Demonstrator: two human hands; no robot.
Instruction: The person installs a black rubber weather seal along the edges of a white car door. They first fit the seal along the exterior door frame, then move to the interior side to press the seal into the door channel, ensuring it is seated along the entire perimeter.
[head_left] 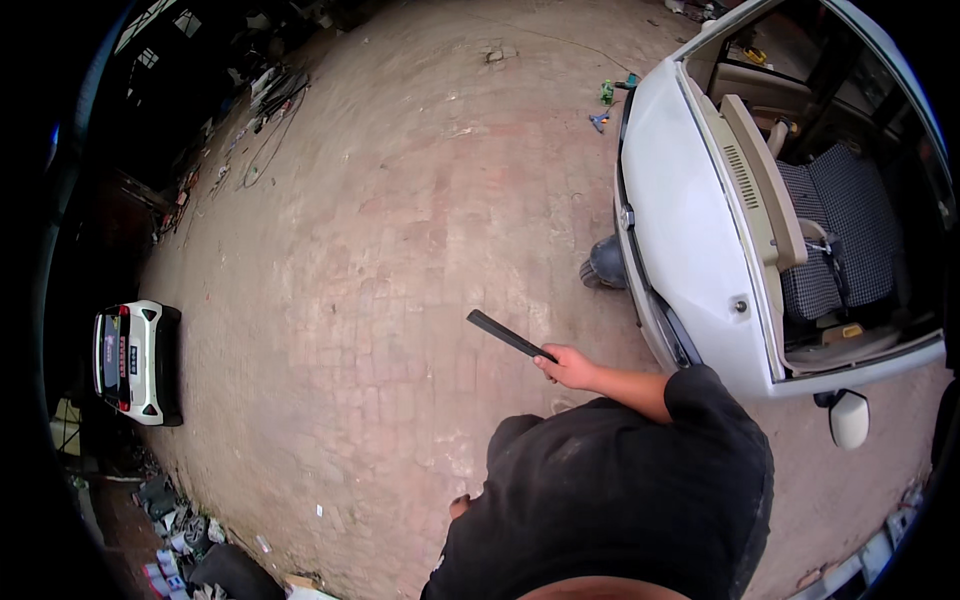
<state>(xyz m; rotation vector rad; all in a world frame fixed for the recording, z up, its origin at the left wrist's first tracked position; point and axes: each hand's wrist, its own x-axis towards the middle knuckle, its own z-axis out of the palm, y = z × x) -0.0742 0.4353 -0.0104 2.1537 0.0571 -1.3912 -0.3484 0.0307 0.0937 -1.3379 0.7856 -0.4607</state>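
My right hand [570, 367] is closed round one end of a flat, rigid-looking black strip [503, 334]. The strip points away to the left, held above the ground and apart from the van. Only a small part of my left hand [459, 506] shows, low beside my black shirt; its fingers are mostly hidden. To my right stands a white van [680, 190], its front near my right arm. Through its large front window opening I see a beige dashboard [762, 185] and checked seats [850, 225].
By the van's front bumper lie a green bottle [607, 92] and a blue tool-like object [599, 122]. A dark rounded part with a tyre [603, 264] juts out below the bumper. A white car [146, 362] is parked far left. Clutter [190, 545] lines the lower left edge.
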